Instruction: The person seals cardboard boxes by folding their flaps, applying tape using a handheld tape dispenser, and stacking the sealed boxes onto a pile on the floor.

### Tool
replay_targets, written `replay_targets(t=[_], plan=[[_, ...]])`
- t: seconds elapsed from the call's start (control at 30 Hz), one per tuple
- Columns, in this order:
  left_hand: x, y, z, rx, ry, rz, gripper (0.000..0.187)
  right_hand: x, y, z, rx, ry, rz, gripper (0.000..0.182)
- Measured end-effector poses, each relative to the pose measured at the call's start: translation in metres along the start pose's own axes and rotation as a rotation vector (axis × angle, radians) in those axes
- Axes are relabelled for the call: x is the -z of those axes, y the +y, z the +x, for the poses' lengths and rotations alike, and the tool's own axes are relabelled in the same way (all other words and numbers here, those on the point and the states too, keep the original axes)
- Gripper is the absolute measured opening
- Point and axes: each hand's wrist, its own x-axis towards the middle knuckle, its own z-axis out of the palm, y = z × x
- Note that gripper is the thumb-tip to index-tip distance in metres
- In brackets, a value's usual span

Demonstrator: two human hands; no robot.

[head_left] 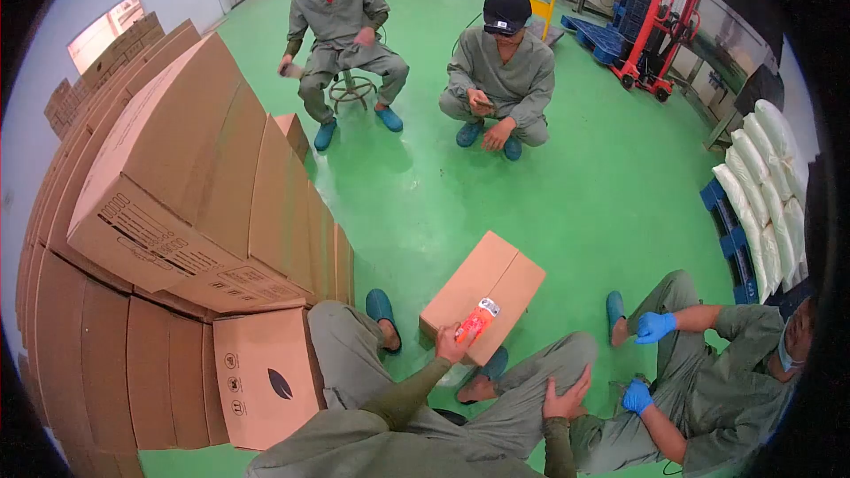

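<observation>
Just in front of me, a sealed brown cardboard box (522, 288) stands on the green floor between my feet. On its top, at the near side, is an orange packet (475, 326) with a white label patch at its far end. My left hand (452, 345) is closed around the near end of this packet. My right hand (567, 395) rests on my right knee with its fingers spread, holding nothing.
Stacked cartons (204, 168) rise high on my left, beside a carton with a leaf print (266, 376). Close on my right sits a person in blue gloves (655, 327). Two people are ahead, one on a stool (351, 88). White sacks (761, 186) and a red lifter (651, 26) stand right.
</observation>
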Motion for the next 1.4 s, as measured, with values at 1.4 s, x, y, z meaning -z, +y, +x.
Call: replay_targets(t=[1.4], plan=[[-0.009,-0.009,-0.011,-0.054,0.086,0.063,0.057,-0.001,0.003,0.001,0.025,-0.005,-0.05,0.097]])
